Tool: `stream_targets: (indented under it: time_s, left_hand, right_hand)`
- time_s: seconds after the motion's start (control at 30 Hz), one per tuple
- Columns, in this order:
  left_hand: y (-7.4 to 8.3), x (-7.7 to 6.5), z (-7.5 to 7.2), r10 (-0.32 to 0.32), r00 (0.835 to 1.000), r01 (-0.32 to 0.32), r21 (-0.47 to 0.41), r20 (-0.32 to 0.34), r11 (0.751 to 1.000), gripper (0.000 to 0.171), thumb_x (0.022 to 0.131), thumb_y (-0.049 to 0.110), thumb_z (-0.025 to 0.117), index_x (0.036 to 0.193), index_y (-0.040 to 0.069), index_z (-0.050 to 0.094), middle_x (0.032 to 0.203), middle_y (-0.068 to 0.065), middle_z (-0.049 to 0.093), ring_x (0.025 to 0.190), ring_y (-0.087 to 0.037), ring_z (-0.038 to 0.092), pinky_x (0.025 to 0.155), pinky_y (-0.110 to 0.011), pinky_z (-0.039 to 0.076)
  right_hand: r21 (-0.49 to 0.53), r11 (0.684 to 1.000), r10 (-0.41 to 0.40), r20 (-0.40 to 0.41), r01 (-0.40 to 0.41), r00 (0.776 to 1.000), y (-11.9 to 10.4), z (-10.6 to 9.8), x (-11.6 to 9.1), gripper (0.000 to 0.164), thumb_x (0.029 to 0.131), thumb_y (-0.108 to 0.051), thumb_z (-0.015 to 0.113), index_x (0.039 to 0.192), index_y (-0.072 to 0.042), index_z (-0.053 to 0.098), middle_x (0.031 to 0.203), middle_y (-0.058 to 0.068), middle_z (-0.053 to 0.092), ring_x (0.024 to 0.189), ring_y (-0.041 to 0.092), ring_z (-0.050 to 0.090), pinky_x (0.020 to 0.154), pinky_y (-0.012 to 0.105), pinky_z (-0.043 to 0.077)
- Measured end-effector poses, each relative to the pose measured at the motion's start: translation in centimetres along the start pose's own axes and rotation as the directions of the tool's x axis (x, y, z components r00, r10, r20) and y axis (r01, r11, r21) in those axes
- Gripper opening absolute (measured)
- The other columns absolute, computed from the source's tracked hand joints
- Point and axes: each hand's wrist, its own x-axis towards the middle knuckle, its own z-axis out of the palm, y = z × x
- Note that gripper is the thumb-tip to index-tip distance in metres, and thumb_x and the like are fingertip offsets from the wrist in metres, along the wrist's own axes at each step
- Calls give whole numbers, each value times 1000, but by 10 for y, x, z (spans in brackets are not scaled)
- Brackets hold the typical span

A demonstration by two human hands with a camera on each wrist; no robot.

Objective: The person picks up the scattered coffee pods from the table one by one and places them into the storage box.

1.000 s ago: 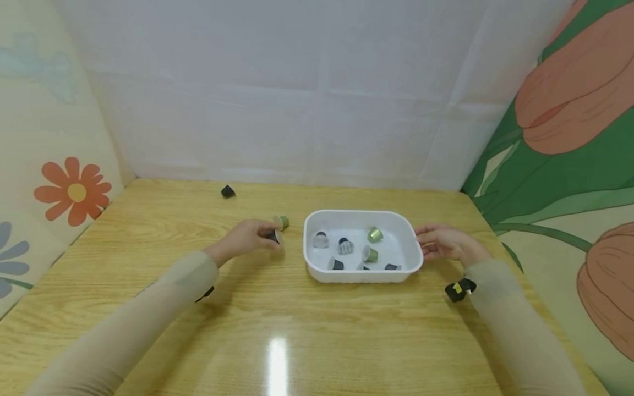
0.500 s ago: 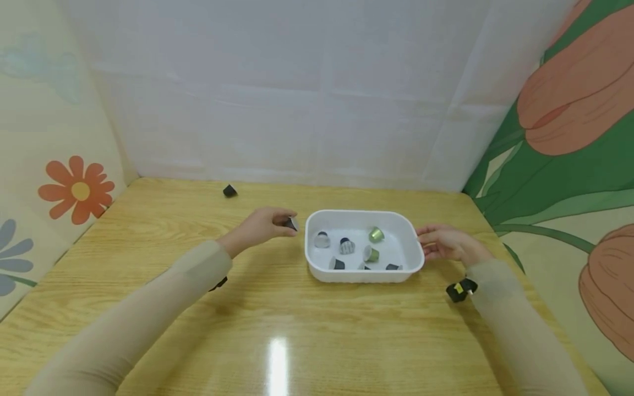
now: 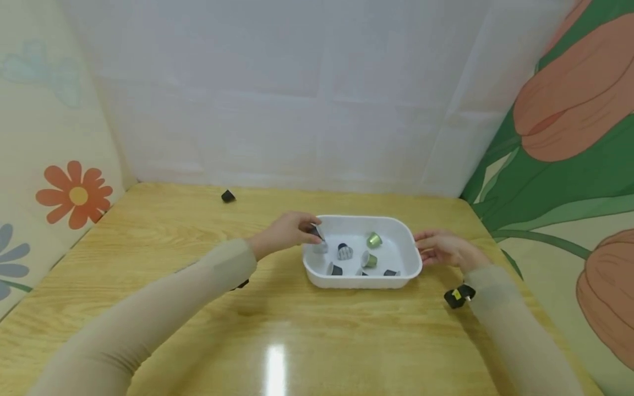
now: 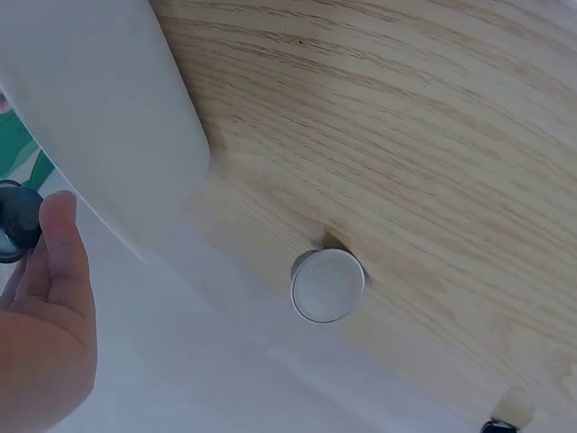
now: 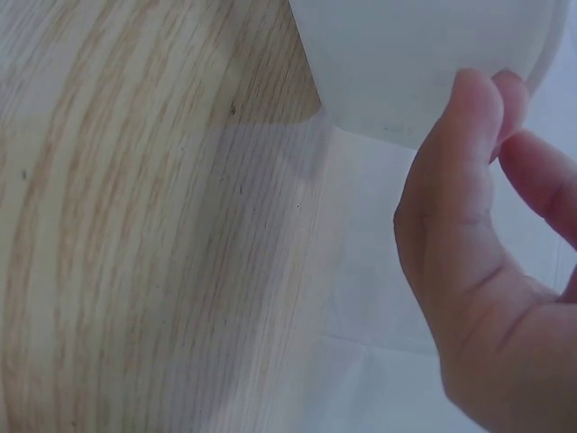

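Observation:
My left hand [image 3: 284, 234] pinches a dark coffee capsule [image 3: 316, 233] between thumb and fingers, over the left end of a white plastic tub [image 3: 361, 282]. The left wrist view shows this dark capsule [image 4: 20, 218] at the fingertips, beyond the tub wall [image 4: 108, 108]. Inside the tub lie several capsules, among them a green one [image 3: 374, 240], a paler green one [image 3: 371, 260] and a silver-lidded one [image 3: 345, 252]. At the tub's right end, my right hand [image 3: 448, 248] touches the outer wall near the rim with its fingers [image 5: 473, 108].
Far back on the left of the wooden table [image 3: 277, 313] lies a black capsule [image 3: 228, 196]. Another capsule [image 4: 328, 285] stands on the table beside the tub in the left wrist view; the left hand hides it in the head view. A white cloth [image 3: 272, 110] hangs behind.
My left hand has lifted the dark capsule off the tabletop and carried it right, over the tub's left rim. The right hand has stayed at the tub's right end.

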Motion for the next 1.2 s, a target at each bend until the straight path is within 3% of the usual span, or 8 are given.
stream_targets:
  time_s: [0.17, 0.33, 0.77, 1.07, 1.2]
  left_hand:
    - [2, 0, 7, 3, 1000, -4, 33, 22, 999, 52, 86, 12, 76, 132, -2, 56, 129, -17, 60, 121, -28, 56, 101, -40, 46]
    - [-2, 0, 11, 9, 999, -13, 69, 49, 998, 51, 86, 10, 75, 132, -2, 57, 130, -17, 60, 122, -28, 55, 102, -42, 45]
    - [1, -6, 6, 44, 993, -47, 28, 105, 998, 45, 89, 5, 70, 131, -5, 55, 125, -16, 63, 118, -30, 58, 98, -38, 48]
    - [-16, -14, 0, 94, 996, -94, -46, -3, 995, 43, 91, 4, 66, 130, -8, 54, 122, -19, 64, 115, -32, 59, 97, -39, 49]
    - [-24, -19, -8, 112, 992, -115, -61, -52, 991, 44, 92, 4, 65, 132, -9, 52, 124, -21, 62, 117, -35, 58, 98, -43, 48]
  right_hand:
    - [-8, 1000, 2, 2, -2, 1000, 3, 2, 1, 21, 100, -3, 47, 120, 3, 47, 89, 6, 61, 74, 16, 62, 70, 28, 58]
    - [-10, 1000, -10, 20, 10, 1000, 3, 2, 1, 19, 99, -2, 46, 118, 2, 48, 87, 5, 61, 73, 15, 62, 69, 28, 57]
    - [-41, 999, -30, 20, 31, 999, -4, 2, 4, 15, 100, -1, 45, 114, 2, 49, 86, 4, 61, 72, 15, 62, 69, 28, 57]
    - [-38, 999, -11, 14, 12, 1000, -1, 1, 2, 19, 100, -2, 46, 118, 2, 47, 86, 4, 60, 73, 15, 62, 69, 29, 57]
    - [-38, 999, -20, 34, 21, 999, 1, -3, 3, 27, 97, -5, 53, 121, 4, 46, 88, 4, 61, 75, 15, 62, 71, 29, 57]
